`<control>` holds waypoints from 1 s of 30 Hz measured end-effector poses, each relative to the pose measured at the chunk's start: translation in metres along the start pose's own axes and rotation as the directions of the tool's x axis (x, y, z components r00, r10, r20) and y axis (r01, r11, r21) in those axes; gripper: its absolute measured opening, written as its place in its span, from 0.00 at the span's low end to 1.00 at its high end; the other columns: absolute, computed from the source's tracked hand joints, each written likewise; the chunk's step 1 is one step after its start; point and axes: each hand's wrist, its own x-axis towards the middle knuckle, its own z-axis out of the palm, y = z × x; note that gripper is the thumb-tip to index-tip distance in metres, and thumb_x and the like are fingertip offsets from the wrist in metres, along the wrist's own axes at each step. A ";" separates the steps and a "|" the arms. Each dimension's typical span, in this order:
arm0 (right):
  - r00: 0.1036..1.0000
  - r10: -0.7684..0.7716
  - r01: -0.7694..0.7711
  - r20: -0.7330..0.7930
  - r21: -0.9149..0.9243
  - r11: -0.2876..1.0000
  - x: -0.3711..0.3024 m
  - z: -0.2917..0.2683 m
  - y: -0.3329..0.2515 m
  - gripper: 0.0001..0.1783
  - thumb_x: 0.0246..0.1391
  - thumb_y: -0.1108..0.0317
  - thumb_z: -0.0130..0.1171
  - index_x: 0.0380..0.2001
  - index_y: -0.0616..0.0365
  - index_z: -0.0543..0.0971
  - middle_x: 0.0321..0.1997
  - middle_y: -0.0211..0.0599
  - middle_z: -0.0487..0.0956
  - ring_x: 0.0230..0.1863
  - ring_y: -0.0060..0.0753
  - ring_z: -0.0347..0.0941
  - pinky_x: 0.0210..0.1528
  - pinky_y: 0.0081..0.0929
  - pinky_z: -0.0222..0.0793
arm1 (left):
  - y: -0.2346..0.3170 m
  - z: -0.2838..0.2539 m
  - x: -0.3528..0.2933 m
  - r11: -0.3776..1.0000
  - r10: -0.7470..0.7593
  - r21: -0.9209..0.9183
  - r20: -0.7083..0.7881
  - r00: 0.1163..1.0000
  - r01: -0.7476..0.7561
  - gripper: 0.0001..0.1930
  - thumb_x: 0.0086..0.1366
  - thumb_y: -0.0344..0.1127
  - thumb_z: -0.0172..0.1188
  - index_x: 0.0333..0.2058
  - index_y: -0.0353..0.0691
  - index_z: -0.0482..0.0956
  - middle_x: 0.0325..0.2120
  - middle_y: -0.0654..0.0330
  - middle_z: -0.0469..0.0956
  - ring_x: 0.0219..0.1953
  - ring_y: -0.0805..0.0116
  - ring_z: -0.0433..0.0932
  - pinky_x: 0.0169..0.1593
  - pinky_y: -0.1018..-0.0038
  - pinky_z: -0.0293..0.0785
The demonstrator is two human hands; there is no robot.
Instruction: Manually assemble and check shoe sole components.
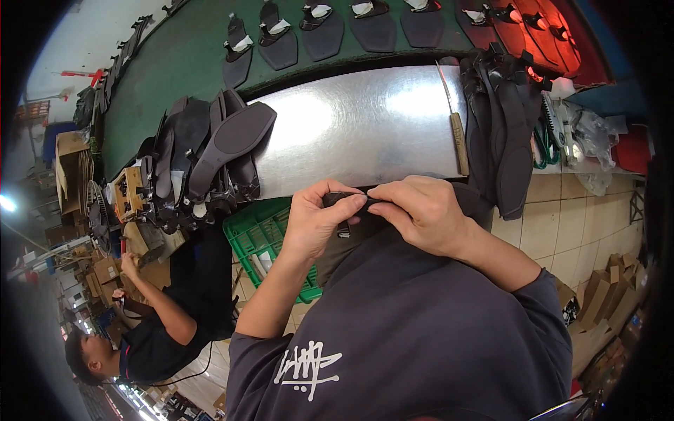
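In front of my belly, at the near edge of a shiny metal work plate (pixel 379 151), both hands are closed on a black strap (pixel 335 199). My left hand (pixel 317 217) pinches it between thumb and fingers. From the other side my right hand (pixel 421 209) grips its end, fingertips nearly meeting those of the left. A small shiny piece, perhaps a buckle (pixel 343 229), hangs below the left fingers. Most of the strap is hidden by my fingers. Dark sandals (pixel 235 133) lie piled at the plate's left end, and more sandals (pixel 509 133) at its right.
A knife (pixel 458 137) with a wooden handle lies on the plate's right side. Behind it, a green conveyor belt (pixel 168 63) carries rows of sandals under red light at right. A green crate (pixel 260 231) stands below at left. A co-worker (pixel 158 316) holds a tool at far left.
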 end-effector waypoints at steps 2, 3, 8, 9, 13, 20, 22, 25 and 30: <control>1.000 0.005 -0.006 -0.014 -0.011 1.000 -0.001 0.003 0.001 0.08 0.46 0.71 0.66 0.29 0.58 0.78 0.22 0.38 0.76 0.24 0.42 0.75 0.26 0.34 0.69 | -0.001 0.003 0.001 1.000 0.009 0.021 -0.023 1.000 -0.009 0.05 0.59 0.29 0.65 0.33 0.35 0.79 0.25 0.63 0.80 0.24 0.80 0.75 0.28 0.84 0.70; 1.000 0.010 -0.011 -0.029 -0.022 1.000 -0.001 0.004 0.002 0.07 0.46 0.71 0.65 0.29 0.58 0.78 0.22 0.38 0.76 0.24 0.43 0.74 0.26 0.35 0.68 | -0.002 0.005 0.002 0.999 0.027 0.034 -0.033 0.999 -0.026 0.05 0.59 0.29 0.65 0.32 0.35 0.79 0.24 0.64 0.79 0.23 0.81 0.74 0.28 0.85 0.70; 0.949 0.263 -0.297 0.174 0.214 0.930 0.011 -0.004 0.005 0.05 0.48 0.72 0.64 0.28 0.60 0.78 0.22 0.36 0.77 0.23 0.36 0.74 0.28 0.28 0.68 | -0.001 0.008 -0.002 0.991 0.093 0.097 -0.052 0.994 -0.088 0.05 0.58 0.30 0.65 0.30 0.36 0.78 0.21 0.67 0.76 0.21 0.83 0.71 0.26 0.85 0.67; 0.858 0.377 -0.490 0.350 0.331 0.807 0.017 -0.009 0.004 0.04 0.49 0.74 0.62 0.29 0.62 0.77 0.23 0.34 0.77 0.24 0.30 0.75 0.29 0.24 0.68 | 0.000 0.006 -0.003 0.990 0.108 0.099 -0.058 0.992 -0.102 0.05 0.58 0.29 0.65 0.30 0.37 0.78 0.21 0.67 0.76 0.20 0.83 0.71 0.26 0.85 0.67; 0.998 0.055 -0.058 0.021 0.166 0.984 0.032 -0.017 0.022 0.07 0.51 0.76 0.58 0.36 0.63 0.78 0.37 0.35 0.80 0.37 0.25 0.73 0.38 0.21 0.68 | -0.001 -0.005 -0.006 0.974 0.215 -0.024 -0.199 0.956 -0.224 0.03 0.59 0.29 0.63 0.30 0.39 0.78 0.24 0.67 0.76 0.21 0.81 0.72 0.25 0.84 0.69; 0.947 0.181 -0.305 -0.265 -0.567 0.765 0.039 -0.049 0.087 0.25 0.50 0.74 0.59 0.54 0.60 0.71 0.47 0.48 0.73 0.47 0.49 0.69 0.48 0.37 0.68 | -0.035 -0.063 0.005 0.801 -0.083 -0.572 -0.397 0.914 -0.175 0.14 0.67 0.37 0.51 0.47 0.36 0.71 0.44 0.55 0.76 0.45 0.62 0.79 0.41 0.71 0.82; 0.950 0.235 -0.313 -0.207 -0.607 0.731 0.027 -0.042 0.093 0.26 0.50 0.74 0.59 0.56 0.59 0.70 0.45 0.49 0.72 0.47 0.50 0.68 0.48 0.39 0.67 | -0.040 -0.056 0.003 0.737 -0.102 -0.669 -0.258 0.961 -0.101 0.18 0.70 0.37 0.44 0.55 0.37 0.66 0.51 0.50 0.72 0.53 0.54 0.74 0.44 0.70 0.81; 0.954 0.242 -0.298 -0.175 -0.582 0.757 0.020 -0.035 0.102 0.27 0.51 0.76 0.57 0.56 0.59 0.69 0.40 0.47 0.72 0.44 0.50 0.68 0.48 0.40 0.66 | -0.039 -0.052 0.005 0.688 -0.099 -0.722 -0.195 0.976 -0.075 0.20 0.70 0.37 0.43 0.58 0.37 0.63 0.54 0.48 0.71 0.55 0.53 0.73 0.46 0.69 0.81; 0.925 0.379 -0.368 -0.035 0.164 0.915 0.009 -0.022 0.064 0.20 0.52 0.82 0.50 0.50 0.63 0.77 0.36 0.33 0.72 0.35 0.25 0.69 0.39 0.20 0.64 | -0.035 -0.043 0.009 0.465 -0.192 -0.883 -0.038 0.981 0.057 0.17 0.66 0.36 0.50 0.53 0.39 0.69 0.51 0.50 0.74 0.53 0.57 0.75 0.43 0.71 0.83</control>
